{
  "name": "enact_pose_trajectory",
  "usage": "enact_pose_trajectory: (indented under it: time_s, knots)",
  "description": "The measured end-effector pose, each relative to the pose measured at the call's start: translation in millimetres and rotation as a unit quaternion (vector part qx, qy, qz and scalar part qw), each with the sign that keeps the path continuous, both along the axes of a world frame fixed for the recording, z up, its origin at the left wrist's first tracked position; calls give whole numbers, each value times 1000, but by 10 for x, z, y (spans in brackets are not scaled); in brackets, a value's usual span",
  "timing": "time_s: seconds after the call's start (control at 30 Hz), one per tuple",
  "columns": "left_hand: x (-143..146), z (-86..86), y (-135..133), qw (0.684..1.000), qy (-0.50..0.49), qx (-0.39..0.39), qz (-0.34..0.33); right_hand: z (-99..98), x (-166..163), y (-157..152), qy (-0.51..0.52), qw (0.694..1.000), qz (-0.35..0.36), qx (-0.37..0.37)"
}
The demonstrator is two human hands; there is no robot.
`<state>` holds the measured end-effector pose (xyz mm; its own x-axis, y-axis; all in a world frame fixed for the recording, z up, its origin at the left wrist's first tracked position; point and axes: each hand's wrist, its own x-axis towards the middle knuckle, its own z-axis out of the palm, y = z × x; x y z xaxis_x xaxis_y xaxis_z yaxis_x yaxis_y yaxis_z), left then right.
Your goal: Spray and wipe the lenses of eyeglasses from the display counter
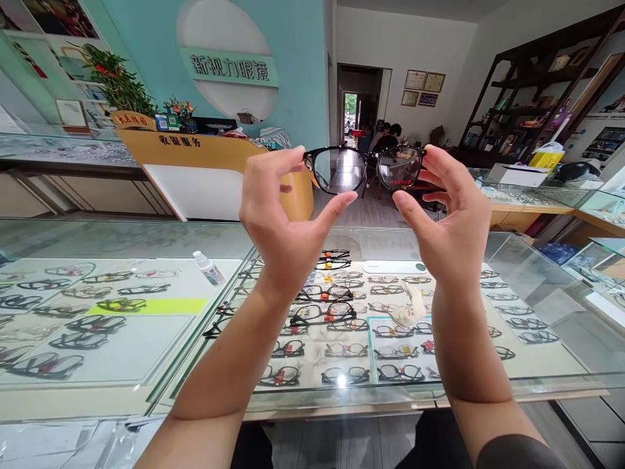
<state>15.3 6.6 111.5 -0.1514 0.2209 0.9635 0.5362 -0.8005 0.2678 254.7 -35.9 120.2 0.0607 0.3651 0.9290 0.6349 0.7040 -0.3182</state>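
Black-framed eyeglasses (365, 170) are held up at head height above the glass counter, front rims level, with red lettering on the right lens. My left hand (288, 208) grips the left end of the frame, index finger at the top corner and thumb below the lens. At the other end my right hand (446, 208) pinches the frame the same way, its thumb under the right lens. Below, several dark glasses (325, 315) stand on the counter top, and a crumpled pale cloth (410, 309) lies to their right.
A white spray bottle (208, 268) stands on the glass display counter (195, 394), which holds rows of glasses. Beyond are a yellow-and-white reception desk (205, 176), a plant (120, 85) and dark shelves (527, 85). Two people (388, 137) sit at the back, by a doorway.
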Motion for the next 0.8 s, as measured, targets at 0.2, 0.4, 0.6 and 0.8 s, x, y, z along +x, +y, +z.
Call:
enact_pose_trajectory:
  time_s: [0.2, 0.4, 0.6, 0.8]
  knots:
    - [53, -34, 59, 998, 4, 41, 38, 22, -58, 8, 24, 999, 0, 30]
    - [71, -21, 120, 999, -5, -39, -27, 14, -82, 34, 9, 997, -20, 74]
    - [79, 16, 148, 995, -23, -68, -69, 38, -186, -39, 5, 994, -63, 94]
    - [80, 34, 144, 996, -5, -66, -68, 57, -260, -85, 4, 989, -46, 141]
